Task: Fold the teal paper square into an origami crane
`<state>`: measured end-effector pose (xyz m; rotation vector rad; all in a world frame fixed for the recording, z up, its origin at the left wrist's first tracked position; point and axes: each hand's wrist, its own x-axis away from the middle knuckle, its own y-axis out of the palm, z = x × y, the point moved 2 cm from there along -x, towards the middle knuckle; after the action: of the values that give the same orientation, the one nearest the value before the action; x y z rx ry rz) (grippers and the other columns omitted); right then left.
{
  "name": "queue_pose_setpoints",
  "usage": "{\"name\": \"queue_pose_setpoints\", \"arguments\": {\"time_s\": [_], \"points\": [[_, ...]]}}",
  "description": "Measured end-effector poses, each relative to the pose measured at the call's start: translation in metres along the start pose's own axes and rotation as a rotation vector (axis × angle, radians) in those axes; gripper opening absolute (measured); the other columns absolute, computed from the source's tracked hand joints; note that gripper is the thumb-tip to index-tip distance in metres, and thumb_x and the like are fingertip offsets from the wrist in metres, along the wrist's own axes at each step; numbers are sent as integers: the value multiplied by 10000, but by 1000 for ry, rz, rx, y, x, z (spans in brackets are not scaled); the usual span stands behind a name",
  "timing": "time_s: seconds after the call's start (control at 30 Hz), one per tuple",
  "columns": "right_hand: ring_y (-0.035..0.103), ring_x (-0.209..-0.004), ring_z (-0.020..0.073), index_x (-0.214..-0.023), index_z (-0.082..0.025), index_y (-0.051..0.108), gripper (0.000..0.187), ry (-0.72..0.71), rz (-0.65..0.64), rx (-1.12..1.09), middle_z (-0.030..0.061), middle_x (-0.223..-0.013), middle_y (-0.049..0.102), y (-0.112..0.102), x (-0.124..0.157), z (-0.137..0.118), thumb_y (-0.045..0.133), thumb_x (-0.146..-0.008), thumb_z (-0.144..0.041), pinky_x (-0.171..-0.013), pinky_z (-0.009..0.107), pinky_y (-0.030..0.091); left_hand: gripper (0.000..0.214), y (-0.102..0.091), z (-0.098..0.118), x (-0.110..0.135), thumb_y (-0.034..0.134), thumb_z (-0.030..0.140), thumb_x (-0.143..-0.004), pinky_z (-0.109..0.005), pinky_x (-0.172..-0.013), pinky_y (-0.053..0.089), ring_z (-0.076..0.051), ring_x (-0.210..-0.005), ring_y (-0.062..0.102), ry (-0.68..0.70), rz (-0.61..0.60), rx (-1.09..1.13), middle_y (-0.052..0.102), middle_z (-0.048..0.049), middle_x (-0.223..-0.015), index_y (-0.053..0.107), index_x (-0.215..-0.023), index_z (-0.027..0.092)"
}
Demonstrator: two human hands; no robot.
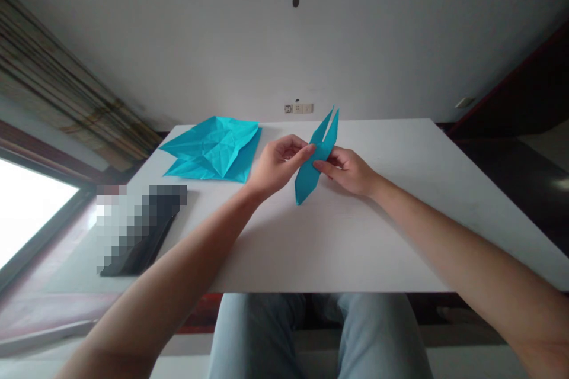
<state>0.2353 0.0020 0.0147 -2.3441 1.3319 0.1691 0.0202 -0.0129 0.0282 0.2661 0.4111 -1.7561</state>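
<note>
Our left forearm [164, 266] cut off, left hand [280, 166] and right hand [344, 172] narrowly pinching folded blue paper [304, 180], pixelated object [137, 231] unreadable

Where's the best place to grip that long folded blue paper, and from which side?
Pinch the long folded paper across its solid middle, from both long edges, as the left hand and right hand do. The far end splits into two thin points, which look likely to bend.

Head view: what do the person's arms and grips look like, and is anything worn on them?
The left forearm and right forearm are bare, with no sleeves in view. The left grip and right grip are bare hands: no gloves, rings, watch, cables or markings show.
</note>
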Motion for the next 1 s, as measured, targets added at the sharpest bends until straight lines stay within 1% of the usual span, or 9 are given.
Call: {"name": "queue_pose_setpoints", "arguments": {"time_s": [0.07,0.13,0.2,0.3,0.4,0.57,0.7,0.87,1.0], "points": [[515,-688,143,-1023,-207,731,537,13,-43,-25,-32,-771,614,2,1,-2,829,-1023,-735,-658,315,414,569,1,3,-1,977,718,-899,-260,-686,537,-142,-766,671,-1,8,53,755,-25,-863,745,-915,199],[512,-697,146,-1053,-206,738,502,26,-91,-68,-31,-789,610,3,4,-4,823,-1037,-701,-659,314,415,586,2,6,-1,998,723,-875,-254,-681,526,-131,-759,649,2,2,117,729,-12,-864,731,-928,203],[509,-696,149,-1055,-212,727,452,51,-155,-120,-34,-787,590,5,6,-7,805,-1059,-657,-650,313,419,593,3,8,-1,979,740,-893,-262,-699,546,-135,-772,659,-1,-17,162,730,-15,-874,722,-937,207],[497,-683,147,-962,-228,663,416,93,-230,-165,-39,-767,552,6,9,-9,777,-1085,-608,-643,309,413,595,4,8,-2,964,746,-914,-266,-718,566,-138,-788,672,-9,-35,200,737,-22,-876,715,-929,206],[480,-682,143,-915,-230,634,425,99,-261,-166,-42,-759,534,7,10,-8,770,-1088,-593,-648,305,399,583,3,8,-3,997,712,-896,-253,-729,567,-124,-793,673,-12,-23,230,740,-18,-893,725,-946,198],[507,-735,154,-960,-218,683,387,113,-300,-195,-23,-820,579,9,11,-7,786,-1063,-576,-685,304,439,604,1,8,-5,1017,730,-849,-271,-769,601,-134,-832,701,-5,24,222,754,-23,-952,746,-985,207],[510,-736,178,-939,-238,690,342,129,-326,-213,-11,-812,579,11,13,-11,781,-1059,-545,-683,327,450,601,0,7,-5,994,750,-864,-286,-772,613,-140,-824,701,-5,49,186,758,-28,-939,733,-951,215],[488,-715,180,-924,-249,675,317,153,-367,-228,-16,-787,561,11,15,-13,773,-1057,-520,-666,328,445,593,-4,6,-8,970,759,-885,-294,-772,627,-145,-834,712,11,89,150,763,-36,-954,726,-968,225],[509,-722,177,-949,-242,695,296,153,-369,-253,-12,-802,580,11,15,-13,783,-1053,-504,-650,318,446,610,-6,8,-8,976,776,-876,-279,-772,623,-124,-800,685,23,136,186,726,-6,-904,734,-975,225]]}}
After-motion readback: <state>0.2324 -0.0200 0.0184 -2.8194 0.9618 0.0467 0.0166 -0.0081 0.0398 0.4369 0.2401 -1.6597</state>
